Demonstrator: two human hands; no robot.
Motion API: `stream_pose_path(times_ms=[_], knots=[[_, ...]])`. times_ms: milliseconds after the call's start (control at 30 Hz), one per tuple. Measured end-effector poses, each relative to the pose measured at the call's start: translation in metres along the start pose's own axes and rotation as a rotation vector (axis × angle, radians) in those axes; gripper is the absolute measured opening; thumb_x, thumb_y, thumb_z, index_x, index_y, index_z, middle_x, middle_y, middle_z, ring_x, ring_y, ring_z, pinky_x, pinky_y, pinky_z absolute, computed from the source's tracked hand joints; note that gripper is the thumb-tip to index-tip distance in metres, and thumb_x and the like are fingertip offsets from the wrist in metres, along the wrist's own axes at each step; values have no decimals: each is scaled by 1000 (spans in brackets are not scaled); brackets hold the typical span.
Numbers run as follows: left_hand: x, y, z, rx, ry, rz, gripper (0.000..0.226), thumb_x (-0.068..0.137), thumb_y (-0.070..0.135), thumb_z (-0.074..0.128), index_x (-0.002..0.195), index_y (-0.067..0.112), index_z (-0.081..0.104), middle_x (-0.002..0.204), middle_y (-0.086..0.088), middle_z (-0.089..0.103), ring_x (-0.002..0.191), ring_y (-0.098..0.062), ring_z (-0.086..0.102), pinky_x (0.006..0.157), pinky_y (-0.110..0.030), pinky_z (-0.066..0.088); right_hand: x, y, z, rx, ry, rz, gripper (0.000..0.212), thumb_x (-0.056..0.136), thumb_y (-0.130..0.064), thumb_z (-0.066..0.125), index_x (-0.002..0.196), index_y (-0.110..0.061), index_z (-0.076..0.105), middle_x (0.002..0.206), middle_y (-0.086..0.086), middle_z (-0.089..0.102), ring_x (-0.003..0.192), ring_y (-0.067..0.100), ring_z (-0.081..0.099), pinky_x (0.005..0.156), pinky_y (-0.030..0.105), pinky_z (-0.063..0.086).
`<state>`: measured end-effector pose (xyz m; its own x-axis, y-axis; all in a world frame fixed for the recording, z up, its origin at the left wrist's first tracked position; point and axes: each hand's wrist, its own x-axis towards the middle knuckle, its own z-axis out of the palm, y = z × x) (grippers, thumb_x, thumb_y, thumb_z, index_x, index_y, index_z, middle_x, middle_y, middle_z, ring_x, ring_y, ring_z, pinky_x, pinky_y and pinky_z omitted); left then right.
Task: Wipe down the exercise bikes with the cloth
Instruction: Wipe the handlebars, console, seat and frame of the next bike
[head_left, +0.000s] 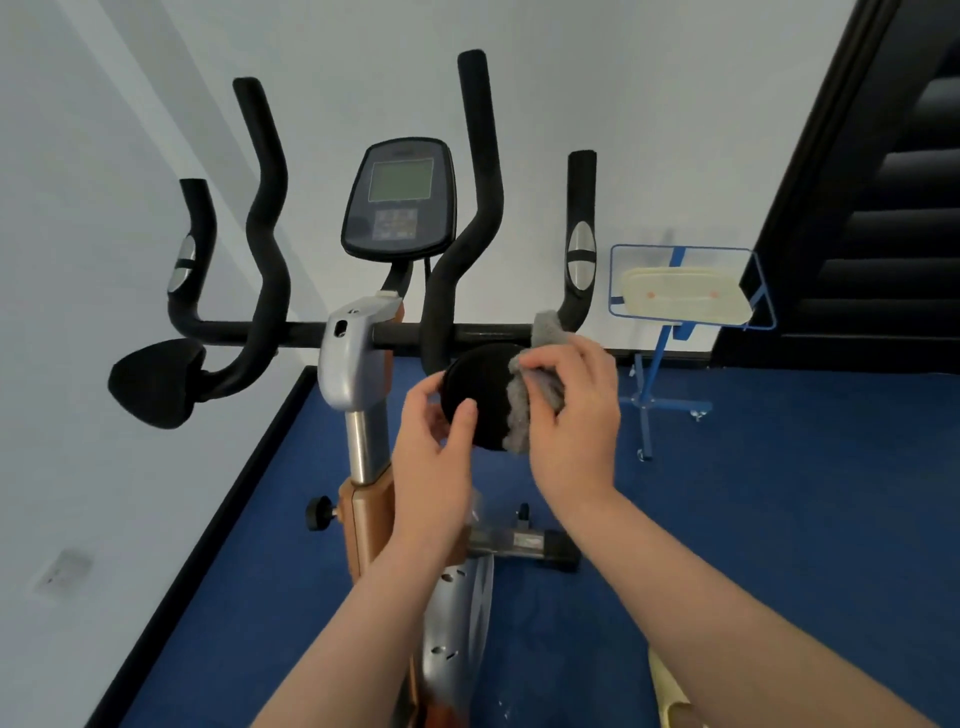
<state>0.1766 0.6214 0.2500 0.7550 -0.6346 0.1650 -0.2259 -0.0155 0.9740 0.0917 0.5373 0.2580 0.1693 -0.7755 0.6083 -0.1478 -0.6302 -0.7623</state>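
An exercise bike (358, 364) stands in front of me, with black handlebars, a grey console (399, 200) and a silver and orange post. Its right elbow pad (480, 395) is a black round cushion below the crossbar. My left hand (434, 457) holds the pad's left edge between thumb and fingers. My right hand (574, 410) grips a grey cloth (519, 415) and presses it against the pad's right side. Part of the cloth sticks up behind my fingers near the crossbar.
The left elbow pad (153, 382) hangs at the bar's other end. A blue stand on castors (662, 374) holding a cream board stands at the right wall. Blue carpet (779, 493) covers the floor. Dark stairs (883, 182) rise at the right.
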Motion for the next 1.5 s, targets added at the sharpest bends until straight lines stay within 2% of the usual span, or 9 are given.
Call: stream_pose_path(times_ms=[167, 333, 500, 633, 800, 967, 1100, 1300, 1500], knots=[[-4, -1, 5, -106, 97, 8, 28, 104, 16, 44, 128, 20, 58, 118, 0, 66, 106, -7, 65, 82, -27, 58, 18, 8, 0, -235, -340, -411, 41, 77, -2, 71, 118, -12, 67, 103, 3, 70, 100, 13, 53, 96, 32, 40], [-11, -2, 11, -189, 141, -35, 36, 106, 12, 36, 138, 12, 52, 128, -2, 64, 116, -11, 62, 94, -38, 55, 17, 11, -12, -294, -530, -611, 31, 74, -2, 74, 102, -14, 72, 100, -1, 73, 94, 20, 67, 86, 33, 48], [-12, -1, 14, -242, 168, -72, 35, 105, 12, 37, 136, 12, 53, 128, -2, 63, 115, -13, 62, 91, -35, 56, 29, -6, -6, -206, -576, -456, 29, 80, -9, 70, 109, -16, 72, 111, 0, 70, 102, 19, 65, 82, 34, 53], [-11, 0, 12, -255, 156, -61, 34, 105, 11, 36, 133, 14, 56, 121, 0, 66, 108, -10, 65, 82, -24, 56, 35, 0, -17, -265, -808, -665, 34, 73, -6, 76, 105, -17, 73, 104, 0, 70, 91, 22, 67, 70, 34, 55], [-11, 0, 26, -252, 277, -59, 30, 104, 12, 40, 126, 18, 60, 116, 5, 68, 108, -10, 64, 92, -37, 54, 48, 4, -14, -297, -769, -695, 31, 81, -13, 68, 111, -19, 71, 109, -3, 69, 100, 21, 64, 85, 38, 45], [-11, 3, 39, -136, 369, -6, 32, 102, 13, 45, 132, 20, 53, 122, 3, 62, 115, -9, 59, 102, -39, 49, 58, 26, -31, -252, -842, -1012, 32, 79, -4, 66, 106, -21, 71, 100, -3, 67, 90, 20, 61, 75, 34, 48], [-9, 17, 62, 31, 492, 82, 36, 100, 25, 41, 135, 24, 50, 130, 13, 53, 124, 1, 47, 105, -17, 36, 79, 19, -15, -242, -702, -773, 28, 82, -8, 67, 107, -17, 73, 103, 1, 68, 97, 24, 60, 78, 35, 46], [-4, 18, 83, 147, 586, 52, 37, 103, 25, 38, 138, 22, 49, 138, 12, 49, 132, -2, 37, 114, -30, 29, 90, 42, -33, -60, -956, -556, 28, 88, -18, 65, 115, -22, 67, 113, -7, 59, 107, 12, 44, 81, 24, 47], [9, 16, 104, 183, 685, -30, 49, 100, 42, 31, 147, 28, 38, 148, 25, 31, 144, 4, 15, 123, -35, 13, 81, 41, -25, -9, -922, -518, 28, 89, -27, 57, 116, -19, 62, 117, -4, 53, 112, 14, 42, 71, 25, 52]])
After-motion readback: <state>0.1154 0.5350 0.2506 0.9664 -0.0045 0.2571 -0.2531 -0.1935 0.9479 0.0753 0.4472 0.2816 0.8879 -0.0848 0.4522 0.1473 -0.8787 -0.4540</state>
